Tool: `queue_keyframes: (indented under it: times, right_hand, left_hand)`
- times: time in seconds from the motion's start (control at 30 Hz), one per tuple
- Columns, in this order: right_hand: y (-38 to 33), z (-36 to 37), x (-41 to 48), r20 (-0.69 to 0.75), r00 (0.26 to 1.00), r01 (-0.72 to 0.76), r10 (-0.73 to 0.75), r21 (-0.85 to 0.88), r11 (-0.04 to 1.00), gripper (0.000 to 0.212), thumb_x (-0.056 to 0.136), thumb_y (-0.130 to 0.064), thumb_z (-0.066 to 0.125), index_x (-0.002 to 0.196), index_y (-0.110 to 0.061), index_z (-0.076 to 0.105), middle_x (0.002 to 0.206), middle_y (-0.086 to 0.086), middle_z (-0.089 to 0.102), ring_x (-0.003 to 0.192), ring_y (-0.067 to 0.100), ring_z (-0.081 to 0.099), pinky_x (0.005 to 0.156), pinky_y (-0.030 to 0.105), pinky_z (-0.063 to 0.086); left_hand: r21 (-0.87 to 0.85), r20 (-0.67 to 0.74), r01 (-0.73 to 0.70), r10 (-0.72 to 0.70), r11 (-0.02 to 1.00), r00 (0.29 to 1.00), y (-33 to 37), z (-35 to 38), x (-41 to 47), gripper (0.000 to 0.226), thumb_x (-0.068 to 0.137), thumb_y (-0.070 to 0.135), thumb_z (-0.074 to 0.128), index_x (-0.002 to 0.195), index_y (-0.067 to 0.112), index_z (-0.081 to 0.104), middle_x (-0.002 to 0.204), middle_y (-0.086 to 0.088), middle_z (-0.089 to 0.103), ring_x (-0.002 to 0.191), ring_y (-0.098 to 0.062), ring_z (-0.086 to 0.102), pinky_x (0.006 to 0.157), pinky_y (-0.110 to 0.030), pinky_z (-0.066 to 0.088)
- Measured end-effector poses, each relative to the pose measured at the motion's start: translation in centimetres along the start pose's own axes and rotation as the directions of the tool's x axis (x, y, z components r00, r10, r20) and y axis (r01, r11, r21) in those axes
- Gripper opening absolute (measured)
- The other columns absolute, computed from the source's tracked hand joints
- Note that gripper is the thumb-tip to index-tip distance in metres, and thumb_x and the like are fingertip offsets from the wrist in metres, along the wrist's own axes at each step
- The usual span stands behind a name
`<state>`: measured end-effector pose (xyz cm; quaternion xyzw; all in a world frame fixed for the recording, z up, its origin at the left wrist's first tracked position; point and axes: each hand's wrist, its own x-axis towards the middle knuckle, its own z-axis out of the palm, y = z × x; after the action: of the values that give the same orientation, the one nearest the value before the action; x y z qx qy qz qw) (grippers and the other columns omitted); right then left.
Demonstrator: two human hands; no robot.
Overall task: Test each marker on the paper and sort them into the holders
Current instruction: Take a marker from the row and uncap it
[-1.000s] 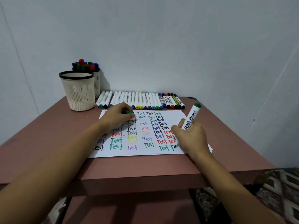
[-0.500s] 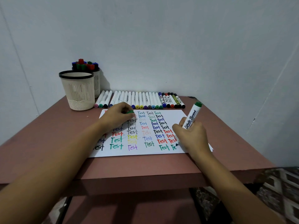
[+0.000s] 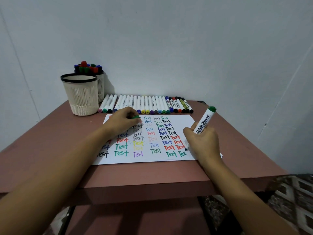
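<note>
The reddish-brown bench (image 3: pixel 50 141) filled most of my view, set against a pale wall. On it lay the white paper (image 3: pixel 184 122), covered in rows of the word "Test" in many colours, its near edge close to the bench's front. At the back left I saw two cream mesh holders. The front holder (image 3: pixel 81 99) had a black rim, and the rear holder (image 3: pixel 101 87) just behind it was packed with capped markers (image 3: pixel 88 67). A row of markers (image 3: pixel 145 104) lay side by side along the wall, just beyond the paper.

The left hand (image 3: pixel 122 122) rested on the paper's upper left, its fingers (image 3: pixel 130 114) pinching a green cap (image 3: pixel 135 117). The right hand (image 3: pixel 203 141) sat at the paper's lower right. Its fingers were wrapped around a white board marker (image 3: pixel 203 121) with a green end, which tilted up and away. The marker's tip (image 3: pixel 186 148) touched the paper beside an unfinished green "Tes".
</note>
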<state>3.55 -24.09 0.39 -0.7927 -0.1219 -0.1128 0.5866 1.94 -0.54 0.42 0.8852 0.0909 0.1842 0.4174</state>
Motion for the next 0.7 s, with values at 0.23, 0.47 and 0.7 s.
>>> queue_keyframes:
  times: [0.23, 0.47, 0.7]
  right_hand:
    - [-0.24, -0.07, -0.14, 0.083, 0.996, -0.017, 0.02, -0.043, 0.999, 0.03, 0.087, -0.009, 0.057, 0.059, -0.017, 0.053, 0.058, -0.009, 0.061, 0.046, 0.003, 0.06, 0.048, 0.025, 0.051]
    - [0.04, 0.01, 0.09, 0.031, 0.999, -0.022, 0.022, -0.004, 1.0, 0.034, 0.085, -0.007, 0.057, 0.054, -0.017, 0.046, 0.055, -0.003, 0.06, 0.054, 0.014, 0.063, 0.046, 0.022, 0.045]
    - [0.62, 0.01, 0.69, 0.002, 0.998, -0.062, 0.062, 0.054, 0.997, 0.03, 0.085, -0.009, 0.055, 0.058, -0.014, 0.044, 0.06, 0.004, 0.059, 0.055, 0.018, 0.062, 0.046, 0.021, 0.045]
  left_hand:
    - [-0.003, 0.006, 0.005, -0.005, 1.0, 1.0, 0.21, 0.12, -0.21, 0.016, 0.087, 0.022, 0.064, 0.102, 0.018, 0.058, 0.096, 0.003, 0.058, 0.094, -0.013, 0.054, 0.078, -0.023, 0.038]
    - [0.038, -0.003, -0.015, 0.015, 0.999, 1.0, 0.23, 0.1, -0.2, 0.018, 0.088, 0.023, 0.062, 0.104, 0.017, 0.059, 0.1, 0.003, 0.059, 0.095, -0.011, 0.053, 0.071, -0.018, 0.036]
    - [0.083, 0.012, -0.046, 0.045, 0.995, 0.999, 0.23, 0.35, -0.29, 0.012, 0.096, 0.024, 0.048, 0.104, 0.018, 0.054, 0.098, -0.001, 0.066, 0.094, -0.015, 0.06, 0.079, -0.025, 0.04]
